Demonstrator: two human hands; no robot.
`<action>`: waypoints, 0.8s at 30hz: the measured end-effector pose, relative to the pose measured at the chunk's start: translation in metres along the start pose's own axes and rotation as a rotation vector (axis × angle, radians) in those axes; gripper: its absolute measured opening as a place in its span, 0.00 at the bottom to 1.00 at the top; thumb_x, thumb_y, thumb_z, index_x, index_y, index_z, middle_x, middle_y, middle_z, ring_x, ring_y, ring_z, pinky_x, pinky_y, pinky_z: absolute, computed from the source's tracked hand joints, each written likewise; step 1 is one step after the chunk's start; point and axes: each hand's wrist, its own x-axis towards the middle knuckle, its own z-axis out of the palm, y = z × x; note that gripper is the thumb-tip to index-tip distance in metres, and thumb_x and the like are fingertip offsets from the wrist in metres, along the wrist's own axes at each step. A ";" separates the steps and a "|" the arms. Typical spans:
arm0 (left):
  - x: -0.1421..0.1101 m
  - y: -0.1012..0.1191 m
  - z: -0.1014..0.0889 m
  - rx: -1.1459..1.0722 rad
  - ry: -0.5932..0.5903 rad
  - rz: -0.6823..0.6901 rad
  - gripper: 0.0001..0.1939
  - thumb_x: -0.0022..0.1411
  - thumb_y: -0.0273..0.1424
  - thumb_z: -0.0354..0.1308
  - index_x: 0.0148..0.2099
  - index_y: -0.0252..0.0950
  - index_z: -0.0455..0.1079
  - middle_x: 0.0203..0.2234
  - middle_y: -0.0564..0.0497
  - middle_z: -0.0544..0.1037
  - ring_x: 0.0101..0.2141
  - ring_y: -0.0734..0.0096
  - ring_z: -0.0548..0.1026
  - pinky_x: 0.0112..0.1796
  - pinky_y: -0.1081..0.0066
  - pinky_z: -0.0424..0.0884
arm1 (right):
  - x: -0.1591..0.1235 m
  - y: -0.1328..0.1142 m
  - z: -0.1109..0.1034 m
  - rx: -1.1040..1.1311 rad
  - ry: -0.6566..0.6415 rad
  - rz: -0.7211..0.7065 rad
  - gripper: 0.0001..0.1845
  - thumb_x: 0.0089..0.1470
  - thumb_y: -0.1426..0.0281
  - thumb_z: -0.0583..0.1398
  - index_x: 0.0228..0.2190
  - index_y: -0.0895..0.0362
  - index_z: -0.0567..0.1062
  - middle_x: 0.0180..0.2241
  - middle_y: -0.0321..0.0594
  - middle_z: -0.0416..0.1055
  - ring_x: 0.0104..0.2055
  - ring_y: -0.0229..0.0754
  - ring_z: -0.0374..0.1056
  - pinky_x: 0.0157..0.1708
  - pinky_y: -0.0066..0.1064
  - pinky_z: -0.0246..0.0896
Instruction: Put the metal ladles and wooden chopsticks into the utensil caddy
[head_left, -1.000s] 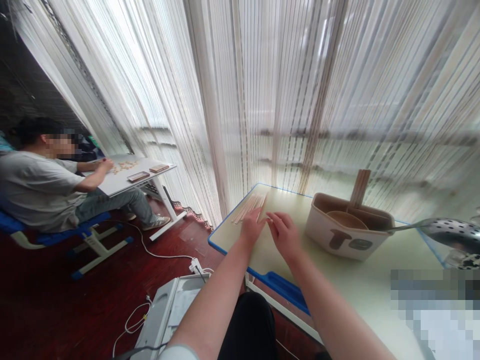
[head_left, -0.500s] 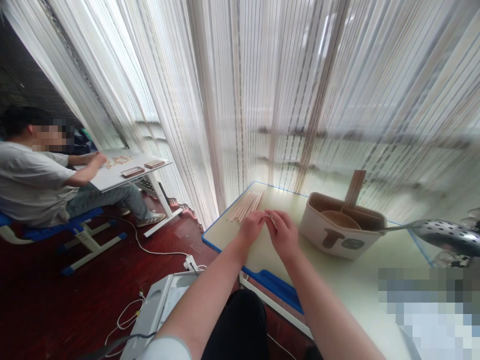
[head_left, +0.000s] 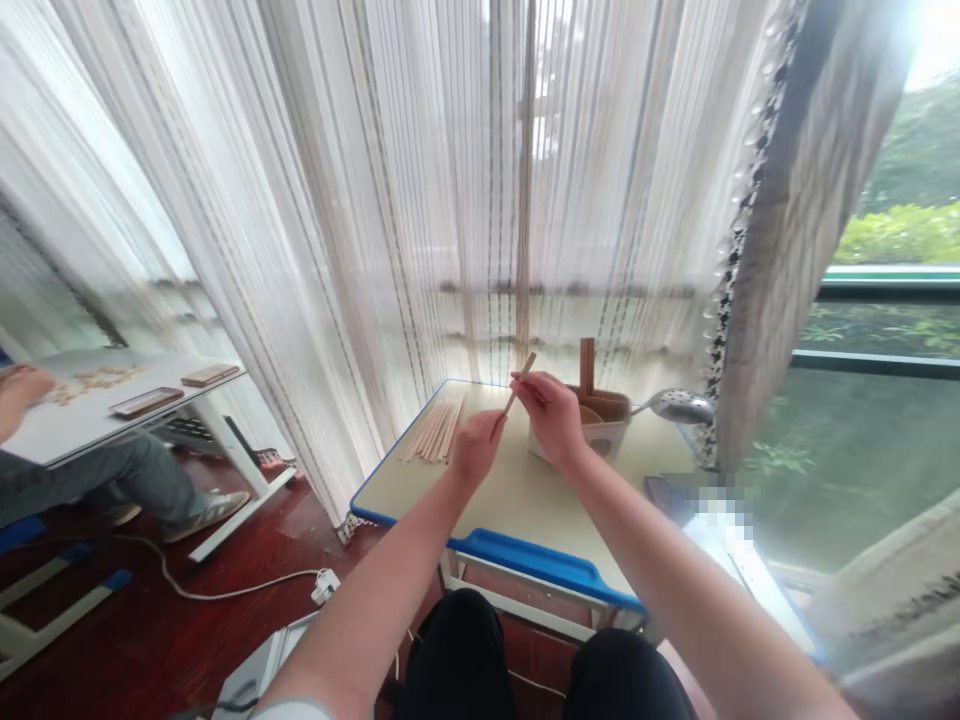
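Observation:
A light wooden chopstick slants up between my two hands above the desk. My left hand has its fingers closed around the lower end. Higher up, my right hand pinches the same stick near its upper part. Whether it is a single stick or two pressed together, I cannot tell. Just left of my left hand, a bundle of loose wooden chopsticks lies on the desktop. Behind my right hand, which partly hides it, stands a beige utensil caddy with brown sticks upright inside.
A slotted metal ladle sticks out from the caddy's right side. The cream desk has a blue rim. At far left, another person's hand rests by small pieces on a white table. A white power strip lies low left.
My view has turned to the right, bringing in the window. My hands have moved apart, and the chopstick between them now shows; before, they were close together with it mostly hidden.

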 end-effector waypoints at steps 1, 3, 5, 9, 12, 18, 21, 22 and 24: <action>0.009 0.011 0.002 -0.029 0.012 0.003 0.12 0.63 0.33 0.46 0.44 0.37 0.68 0.35 0.47 0.76 0.39 0.68 0.73 0.43 0.67 0.69 | 0.009 -0.006 -0.013 -0.004 -0.019 0.014 0.12 0.54 0.63 0.56 0.36 0.56 0.75 0.35 0.41 0.73 0.35 0.40 0.70 0.36 0.31 0.66; 0.026 0.034 0.007 -0.086 0.036 -0.005 0.12 0.63 0.34 0.46 0.44 0.37 0.69 0.35 0.47 0.76 0.38 0.69 0.73 0.42 0.67 0.69 | 0.028 -0.017 -0.040 -0.029 -0.054 0.043 0.13 0.53 0.61 0.56 0.35 0.56 0.75 0.33 0.41 0.74 0.35 0.40 0.70 0.35 0.30 0.65; 0.043 0.057 0.013 -0.149 0.041 0.005 0.13 0.63 0.34 0.47 0.45 0.37 0.68 0.36 0.47 0.76 0.38 0.69 0.73 0.42 0.68 0.69 | 0.046 -0.027 -0.064 -0.079 -0.088 0.064 0.14 0.52 0.61 0.57 0.33 0.57 0.76 0.32 0.40 0.74 0.35 0.39 0.70 0.35 0.30 0.64; 0.076 0.094 0.025 -0.272 -0.044 0.080 0.14 0.63 0.34 0.48 0.49 0.36 0.66 0.39 0.46 0.75 0.39 0.70 0.73 0.42 0.69 0.68 | 0.074 -0.039 -0.100 -0.201 -0.125 0.074 0.16 0.52 0.60 0.57 0.33 0.60 0.76 0.29 0.40 0.73 0.33 0.38 0.68 0.34 0.30 0.61; 0.098 0.109 0.037 -0.334 -0.086 0.025 0.12 0.62 0.33 0.49 0.44 0.35 0.69 0.36 0.47 0.76 0.37 0.70 0.73 0.40 0.70 0.68 | 0.087 -0.041 -0.116 -0.282 -0.142 0.070 0.17 0.51 0.60 0.57 0.31 0.63 0.76 0.25 0.38 0.71 0.32 0.38 0.66 0.34 0.29 0.59; 0.122 0.121 0.061 -0.324 -0.156 0.016 0.10 0.61 0.32 0.50 0.37 0.34 0.71 0.28 0.49 0.76 0.30 0.70 0.73 0.34 0.72 0.67 | 0.095 -0.031 -0.135 -0.401 -0.148 0.113 0.13 0.48 0.63 0.61 0.28 0.62 0.77 0.22 0.36 0.69 0.28 0.36 0.65 0.32 0.28 0.58; 0.123 0.122 0.071 -0.284 -0.202 0.014 0.10 0.61 0.31 0.49 0.36 0.35 0.71 0.26 0.50 0.76 0.28 0.71 0.72 0.30 0.73 0.65 | 0.093 -0.022 -0.144 -0.440 -0.171 0.142 0.11 0.46 0.63 0.62 0.26 0.60 0.77 0.22 0.36 0.70 0.27 0.36 0.65 0.29 0.27 0.56; 0.122 0.122 0.074 -0.269 -0.211 0.004 0.10 0.61 0.31 0.49 0.35 0.35 0.71 0.25 0.50 0.76 0.27 0.71 0.72 0.30 0.73 0.65 | 0.092 -0.019 -0.147 -0.450 -0.182 0.150 0.11 0.46 0.63 0.62 0.26 0.59 0.77 0.22 0.36 0.69 0.27 0.36 0.64 0.28 0.27 0.55; 0.121 0.121 0.081 -0.238 -0.213 -0.020 0.10 0.61 0.31 0.49 0.35 0.35 0.71 0.25 0.50 0.75 0.27 0.71 0.71 0.29 0.73 0.64 | 0.090 -0.014 -0.152 -0.464 -0.200 0.162 0.11 0.47 0.63 0.61 0.24 0.59 0.76 0.21 0.35 0.69 0.26 0.35 0.64 0.27 0.26 0.54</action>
